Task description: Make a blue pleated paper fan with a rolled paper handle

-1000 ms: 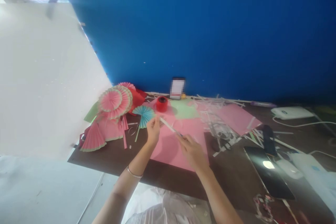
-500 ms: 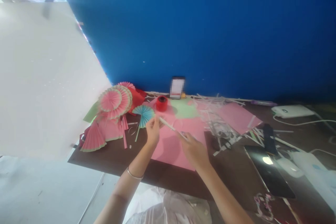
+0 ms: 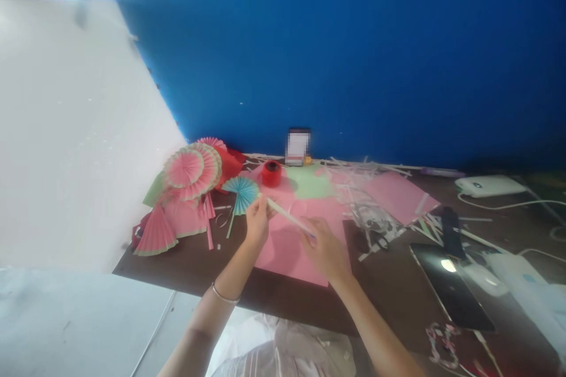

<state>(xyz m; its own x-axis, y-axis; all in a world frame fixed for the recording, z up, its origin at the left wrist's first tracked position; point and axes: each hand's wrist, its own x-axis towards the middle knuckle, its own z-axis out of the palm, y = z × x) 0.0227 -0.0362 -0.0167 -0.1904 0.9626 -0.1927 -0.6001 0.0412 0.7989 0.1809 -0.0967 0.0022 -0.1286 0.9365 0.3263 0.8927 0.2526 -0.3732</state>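
Note:
A narrow whitish strip (image 3: 289,215), perhaps folded paper, slants between my hands above a pink paper sheet (image 3: 287,256). My left hand (image 3: 257,218) pinches its upper left end. The fingers of my right hand (image 3: 325,247) close round its lower right end. Just left of my left hand lies a blue pleated paper fan (image 3: 241,193) with a thin green handle. A red roll (image 3: 271,174), like tape, stands behind the strip on the paper. Finer detail of the strip is blurred.
Pink and green pleated fans (image 3: 186,168) pile up at the left. Paper scraps (image 3: 375,218) and another pink sheet (image 3: 400,195) lie to the right. A dark tablet (image 3: 451,285), a white mouse (image 3: 486,280) and a white power bank (image 3: 490,186) with a cable sit farther right.
My right hand has shifted a little along the strip, and its fingers have curled in more. My left hand stays at the upper end. The view has moved slightly.

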